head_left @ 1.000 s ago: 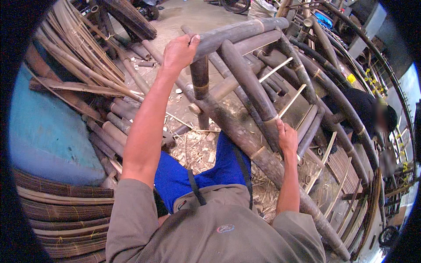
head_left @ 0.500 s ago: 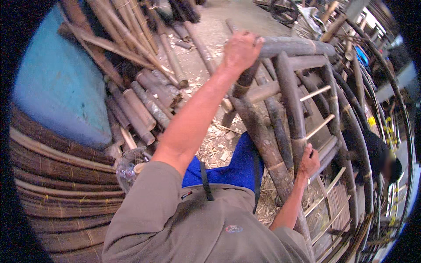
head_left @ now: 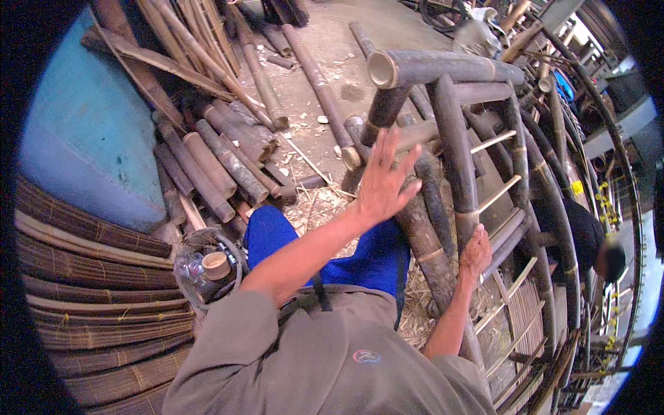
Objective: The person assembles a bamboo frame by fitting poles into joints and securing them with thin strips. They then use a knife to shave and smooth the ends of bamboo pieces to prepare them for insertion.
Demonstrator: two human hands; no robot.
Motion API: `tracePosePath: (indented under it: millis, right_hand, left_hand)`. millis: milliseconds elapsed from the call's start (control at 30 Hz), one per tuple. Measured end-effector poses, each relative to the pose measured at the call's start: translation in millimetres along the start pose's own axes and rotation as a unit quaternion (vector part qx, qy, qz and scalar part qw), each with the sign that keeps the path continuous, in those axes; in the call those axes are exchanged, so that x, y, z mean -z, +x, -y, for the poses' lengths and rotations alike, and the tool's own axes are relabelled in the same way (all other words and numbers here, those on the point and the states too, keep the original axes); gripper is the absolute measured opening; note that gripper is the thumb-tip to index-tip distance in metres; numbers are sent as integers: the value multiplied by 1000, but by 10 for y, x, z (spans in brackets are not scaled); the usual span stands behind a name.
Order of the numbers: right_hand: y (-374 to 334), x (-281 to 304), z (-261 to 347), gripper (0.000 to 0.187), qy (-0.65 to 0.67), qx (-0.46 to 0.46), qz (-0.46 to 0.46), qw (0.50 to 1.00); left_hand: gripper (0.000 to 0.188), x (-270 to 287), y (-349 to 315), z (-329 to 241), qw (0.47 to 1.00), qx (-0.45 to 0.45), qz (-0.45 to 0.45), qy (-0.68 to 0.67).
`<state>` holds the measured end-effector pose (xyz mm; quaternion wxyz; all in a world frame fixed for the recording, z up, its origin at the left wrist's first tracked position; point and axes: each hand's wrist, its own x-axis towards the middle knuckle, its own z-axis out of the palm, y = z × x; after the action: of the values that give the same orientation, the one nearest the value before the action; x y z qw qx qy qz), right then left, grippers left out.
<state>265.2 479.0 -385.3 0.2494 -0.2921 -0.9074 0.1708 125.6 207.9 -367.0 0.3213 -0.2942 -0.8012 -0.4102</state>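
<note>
The concrete floor (head_left: 332,34) carries a long bamboo pole (head_left: 321,97) at its far middle, with another pole (head_left: 264,86) lying to the left. Farther left, cut bamboo lengths (head_left: 209,164) lie side by side; nearer, pale shavings (head_left: 311,207) (thin strips and broader chips alike) litter the surface.

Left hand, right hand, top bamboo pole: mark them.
Left hand (head_left: 382,182), head view: back of the hand.
Right hand (head_left: 476,253), head view: middle of the hand.
Top bamboo pole (head_left: 446,68), head view: middle of its length.
</note>
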Motion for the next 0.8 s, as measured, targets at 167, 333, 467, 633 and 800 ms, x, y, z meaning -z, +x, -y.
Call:
tracePosePath:
  millis: [167, 333, 467, 633, 800]
  right_hand:
    - [-28, 42, 308, 57, -21, -39, 45, 998]
    - [-49, 14, 141, 48, 23, -27, 11, 999]
    - [-15, -257, -394, 39, 53, 91, -71, 992]
    - [-77, -287, -138, 37, 18, 66, -87, 994]
    - [-322, 4, -85, 41, 81, 77, -102, 988]
  left_hand:
    - [61, -383, -897, -168, 973, 37, 227, -1]
    - [57, -458, -909, -224, 968, 11, 248, 24]
    - [61, -518, -960, -178, 970, -15, 240, 27]
    - [62, -510, -1015, -91, 971, -13, 237, 14]
    - [60, -532, -1019, -112, 958, -26, 275, 75]
